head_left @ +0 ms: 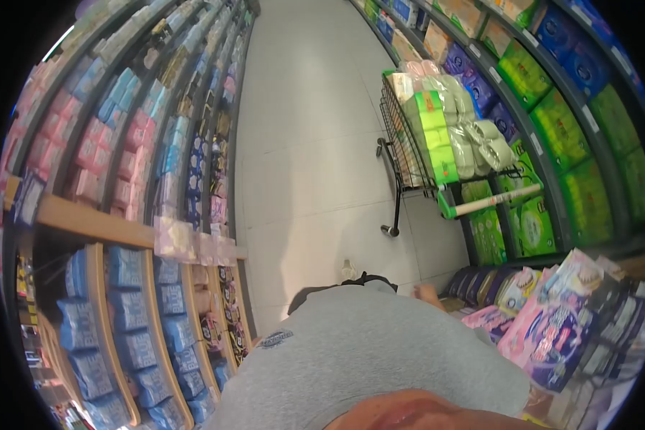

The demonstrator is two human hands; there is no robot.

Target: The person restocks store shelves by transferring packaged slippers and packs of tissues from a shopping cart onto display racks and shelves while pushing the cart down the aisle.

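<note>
At the right side of my grey shirt, a small part of my right hand [428,294] shows. The shirt hides most of it, and its fingers are too small and blurred to make out. It is nearest to the pink and purple packs [493,320] at the lower right, and I cannot tell whether it touches anything. My left hand is out of sight. Ahead and to the right stands a black wire shopping cart [408,136] with a green-ended handle [498,201]. Green tissue packs [434,136] and plastic-wrapped toilet rolls [473,143] fill it.
Shelves with pink packs [97,154] and blue bags [129,308] line the left side. Green packs [562,129] and blue packs [573,50] fill the right shelves, close beside the cart. A grey tiled aisle floor [301,143] runs between them.
</note>
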